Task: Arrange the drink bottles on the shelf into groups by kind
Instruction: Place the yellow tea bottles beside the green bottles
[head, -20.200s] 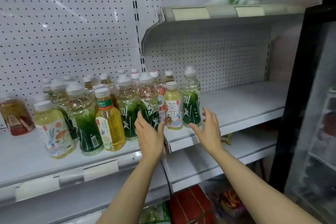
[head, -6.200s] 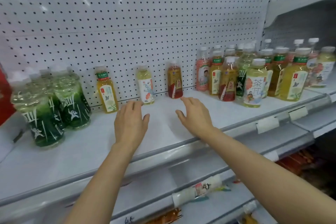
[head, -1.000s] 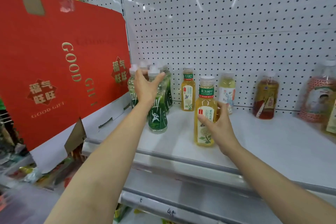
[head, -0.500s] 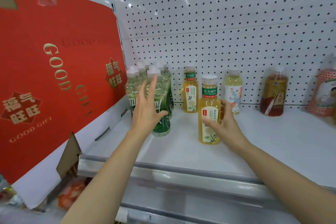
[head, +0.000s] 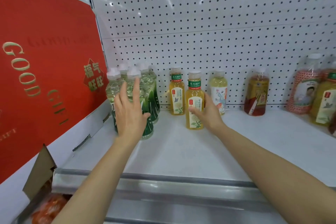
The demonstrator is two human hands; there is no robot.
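— Where are your hands right now?

— My left hand [head: 130, 112] is spread flat, fingers straight, in front of the cluster of green bottles [head: 145, 96] at the left end of the shelf [head: 181, 151]; whether it touches them I cannot tell. My right hand [head: 209, 112] is curled round the side of a yellow tea bottle [head: 194, 100] standing upright on the shelf.

— And the rest of the drinks?

— A second yellow tea bottle [head: 176, 92] stands just behind and left of it, against the pegboard [head: 200, 23]. To the right come a pale bottle [head: 219, 87], then a brown bottle [head: 256, 93] well apart, and more bottles [head: 307, 87] at the far right edge. A red gift box [head: 45, 63] leans beside the green ones.
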